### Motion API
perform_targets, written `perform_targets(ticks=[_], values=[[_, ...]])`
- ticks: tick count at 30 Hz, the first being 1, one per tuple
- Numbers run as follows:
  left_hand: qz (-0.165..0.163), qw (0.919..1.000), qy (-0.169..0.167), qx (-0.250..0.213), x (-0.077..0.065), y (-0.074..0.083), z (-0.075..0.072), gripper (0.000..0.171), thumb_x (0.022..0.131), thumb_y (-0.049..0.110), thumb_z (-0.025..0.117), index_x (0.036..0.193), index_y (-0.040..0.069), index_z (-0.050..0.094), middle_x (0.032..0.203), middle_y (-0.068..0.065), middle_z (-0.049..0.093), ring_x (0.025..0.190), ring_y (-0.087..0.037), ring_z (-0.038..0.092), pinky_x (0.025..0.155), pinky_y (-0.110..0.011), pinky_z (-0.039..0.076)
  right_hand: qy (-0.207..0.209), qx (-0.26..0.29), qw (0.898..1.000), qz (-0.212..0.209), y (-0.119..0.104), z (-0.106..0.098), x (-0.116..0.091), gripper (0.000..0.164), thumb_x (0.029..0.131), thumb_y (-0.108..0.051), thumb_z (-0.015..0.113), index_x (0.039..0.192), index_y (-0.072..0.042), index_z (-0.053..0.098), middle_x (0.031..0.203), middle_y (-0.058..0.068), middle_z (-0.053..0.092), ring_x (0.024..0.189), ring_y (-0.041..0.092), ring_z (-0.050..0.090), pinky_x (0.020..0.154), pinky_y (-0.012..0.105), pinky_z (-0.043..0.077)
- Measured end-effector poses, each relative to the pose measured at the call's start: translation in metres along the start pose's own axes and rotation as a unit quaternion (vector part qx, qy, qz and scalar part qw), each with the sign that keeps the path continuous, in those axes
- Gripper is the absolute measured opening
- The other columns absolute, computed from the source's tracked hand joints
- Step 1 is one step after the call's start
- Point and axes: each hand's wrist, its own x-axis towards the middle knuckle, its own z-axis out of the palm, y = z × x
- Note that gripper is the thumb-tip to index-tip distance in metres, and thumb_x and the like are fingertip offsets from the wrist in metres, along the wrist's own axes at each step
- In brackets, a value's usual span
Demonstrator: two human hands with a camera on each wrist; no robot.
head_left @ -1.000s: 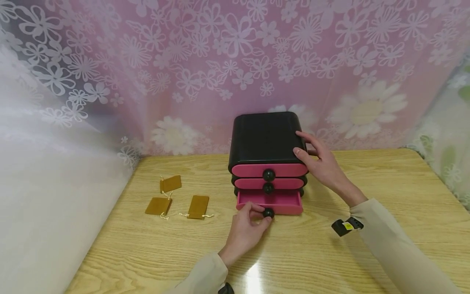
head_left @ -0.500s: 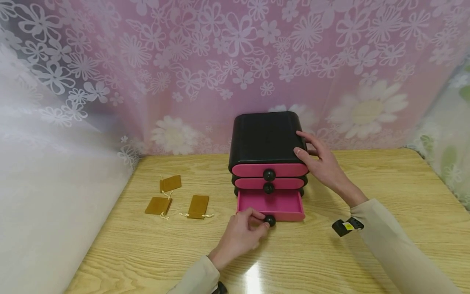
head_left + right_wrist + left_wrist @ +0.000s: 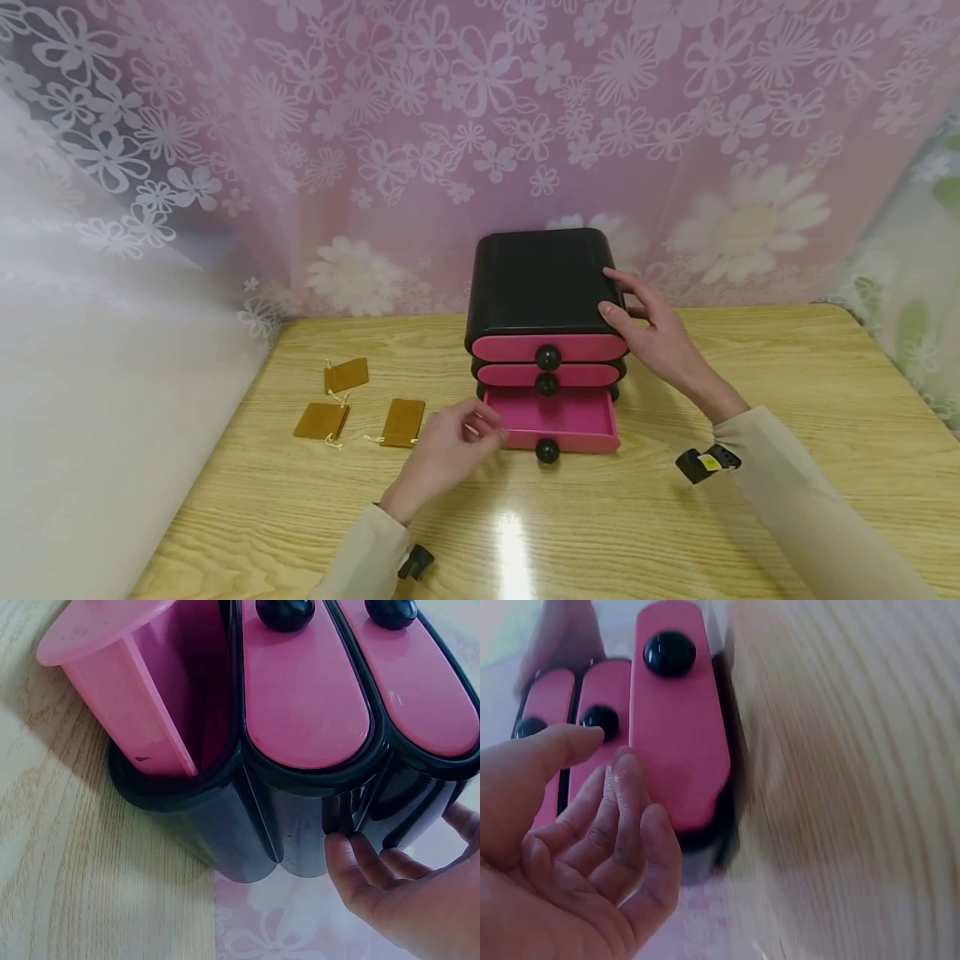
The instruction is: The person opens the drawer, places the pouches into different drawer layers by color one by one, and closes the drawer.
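Observation:
A small black cabinet (image 3: 547, 283) with three pink-fronted drawers stands on the table. Its lowest drawer (image 3: 581, 441) is pulled out, and the inside that shows is bare pink. The drawer's round black knob (image 3: 548, 451) is free of any hand. My left hand (image 3: 444, 446) holds nothing, its fingers loosely bent beside the drawer's left front corner. In the left wrist view, its fingertips (image 3: 626, 761) overlap the drawer front. My right hand (image 3: 663, 340) rests against the cabinet's right side, thumb at the top edge; fingertips (image 3: 341, 851) touch the black side in the right wrist view.
Several brown drawstring pouches lie flat to the left: one upper pouch (image 3: 347, 376), one lower pouch (image 3: 321, 421) and one nearer pouch (image 3: 403, 422) close to my left hand. A flowered pink curtain (image 3: 420, 167) hangs behind the wooden table (image 3: 247, 517).
The lowest drawer has slid further out toward me. My left hand has let go of its knob and moved left. The right hand stays at the cabinet's side.

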Motion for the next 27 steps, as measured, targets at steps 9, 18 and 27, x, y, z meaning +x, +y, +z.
perform_targets(ticks=[9, 18, 27], values=[[0.033, 0.9993, -0.011, 0.014, 0.004, -0.014, -0.012, 0.013, 0.093, 0.027, 0.075, 0.104, 0.020, 0.075, 0.095, 0.004, 0.070, 0.079, -0.010, 0.065, 0.073, -0.024, 0.055, 0.000, 0.000, 1.000, 0.004, -0.001, -0.001, -0.001, 0.059, 0.106, -0.035, 0.052, 0.161, -0.029, 0.033, 0.163, 0.019, 0.032, 0.138, 0.050, 0.049, 0.102, 0.069, 0.045], [0.068, 0.9948, -0.055, 0.051, 0.002, -0.019, -0.010, 0.004, 0.095, 0.016, 0.073, 0.096, 0.015, 0.077, 0.090, 0.007, 0.070, 0.084, -0.009, 0.062, 0.076, -0.022, 0.053, 0.001, 0.000, 1.000, 0.001, -0.001, 0.000, -0.002, 0.058, 0.106, -0.034, 0.052, 0.161, -0.029, 0.033, 0.164, 0.019, 0.032, 0.138, 0.050, 0.048, 0.101, 0.070, 0.045], [0.061, 0.9949, -0.071, 0.037, 0.000, -0.025, -0.014, 0.009, 0.097, 0.017, 0.069, 0.101, 0.018, 0.076, 0.093, 0.007, 0.071, 0.083, -0.008, 0.063, 0.077, -0.023, 0.054, -0.001, 0.003, 1.000, 0.002, 0.000, -0.001, -0.003, 0.059, 0.106, -0.034, 0.052, 0.162, -0.030, 0.032, 0.163, 0.020, 0.032, 0.138, 0.051, 0.048, 0.100, 0.069, 0.046]])
